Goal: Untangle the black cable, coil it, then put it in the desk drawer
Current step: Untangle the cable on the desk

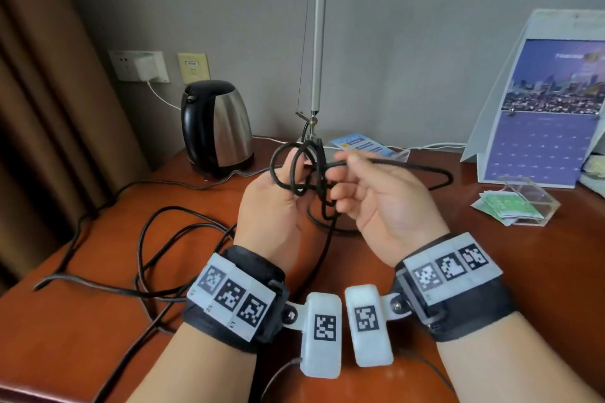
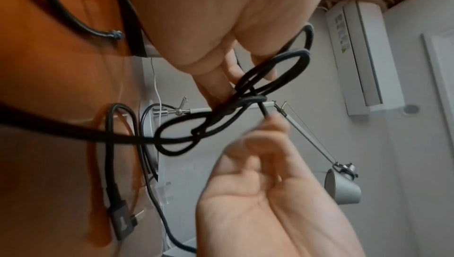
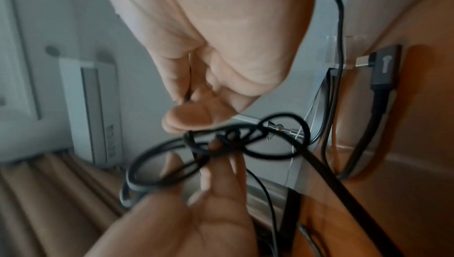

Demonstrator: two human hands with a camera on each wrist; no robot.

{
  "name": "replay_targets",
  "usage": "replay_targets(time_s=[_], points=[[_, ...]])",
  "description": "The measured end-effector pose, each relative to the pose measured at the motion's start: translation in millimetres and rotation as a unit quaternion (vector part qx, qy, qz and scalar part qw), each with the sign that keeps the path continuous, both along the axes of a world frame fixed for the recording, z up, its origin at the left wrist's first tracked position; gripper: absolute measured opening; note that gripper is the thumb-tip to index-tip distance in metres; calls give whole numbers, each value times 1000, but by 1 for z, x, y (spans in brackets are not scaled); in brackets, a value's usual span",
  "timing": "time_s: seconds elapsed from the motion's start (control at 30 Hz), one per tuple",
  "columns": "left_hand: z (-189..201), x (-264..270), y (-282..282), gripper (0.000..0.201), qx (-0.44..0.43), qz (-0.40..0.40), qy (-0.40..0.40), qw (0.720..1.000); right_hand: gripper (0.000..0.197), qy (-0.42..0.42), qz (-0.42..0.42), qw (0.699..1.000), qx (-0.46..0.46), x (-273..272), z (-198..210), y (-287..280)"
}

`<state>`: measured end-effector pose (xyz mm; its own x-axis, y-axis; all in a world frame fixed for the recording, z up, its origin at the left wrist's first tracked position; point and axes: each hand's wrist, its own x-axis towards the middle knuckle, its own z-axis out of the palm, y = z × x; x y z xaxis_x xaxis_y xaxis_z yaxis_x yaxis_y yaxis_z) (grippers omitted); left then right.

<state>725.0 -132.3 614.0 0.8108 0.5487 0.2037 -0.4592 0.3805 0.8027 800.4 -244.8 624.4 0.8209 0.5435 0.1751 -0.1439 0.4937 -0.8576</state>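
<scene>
We've got the black cable (image 1: 302, 170) knotted in loose loops between our grips, left hand (image 1: 268, 206) and right hand (image 1: 386, 203) both pinching strands.

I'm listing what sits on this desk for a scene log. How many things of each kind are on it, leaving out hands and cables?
Kettle: 1
Desk lamp: 1
Standing calendar: 1
Clear acrylic holders: 2
Total: 5

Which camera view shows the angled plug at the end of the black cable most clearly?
The right wrist view: the angled plug lies sharp on the desk, its metal tip visible. The left wrist view shows it darker. The head view does not show it clearly.
</scene>
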Motion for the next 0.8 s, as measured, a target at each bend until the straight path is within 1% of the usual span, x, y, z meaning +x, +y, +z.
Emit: replay_targets(time_s=[0.03, 0.07, 0.1, 0.2, 0.23, 0.3, 0.4, 0.47, 0.5, 0.57, 0.6, 0.63, 0.67, 0.73, 0.77, 0.8], points=[[1, 0, -2, 26, -6, -36, -23, 999, 18, -5, 5, 1000, -18, -2, -2, 3], [0, 1, 0, 29, 2, -76, -43, 996, 17, -2, 6, 1000, -24, -2, -2, 4], [2, 0, 0, 31, 13, -100, -51, 994, 17, 6, 2, 1000, -22, -2, -3, 4], [3, 0, 0, 35, 13, -129, -50, 990, 18, 39, -5, 999, -5, 4, -2, 0], [3, -1, 0, 32, 2, -145, -56, 988, 18, 48, -5, 999, -1, 4, -3, 0], [3, -1, 0, 24, -1, -151, -53, 987, 17, 58, 1, 998, 3, 4, -4, 1], [-1, 1, 5, 20, -3, -119, -38, 992, 15, 57, 18, 998, 7, 0, -2, 1], [2, 2, 11, 14, -20, -73, -42, 996, 15, 72, 18, 996, 41, 2, 4, -3], [3, 2, 15, 11, -41, -49, -52, 997, 14, 88, 9, 994, 68, 5, 7, -7], [4, 5, 21, 13, -109, -3, -62, 992, 15, 113, -16, 987, 112, 14, 11, -14], [3, 7, 23, 14, -127, 13, -61, 990, 18, 115, -25, 986, 116, 16, 11, -16], [3, 7, 21, 14, -126, 10, -61, 990, 20, 108, -31, 988, 106, 15, 9, -15], [3, 6, 15, 16, -105, -3, -57, 993, 21, 93, -32, 992, 85, 13, 7, -11], [5, 3, -1, 21, -44, -73, -59, 995, 19, 56, -20, 998, 31, 4, 1, 0], [7, 0, -8, 24, -30, -112, -64, 991, 19, 44, -10, 999, 11, 1, -1, 4], [9, -3, -11, 28, -24, -125, -63, 990, 19, 41, -3, 999, 3, 0, -2, 5]])
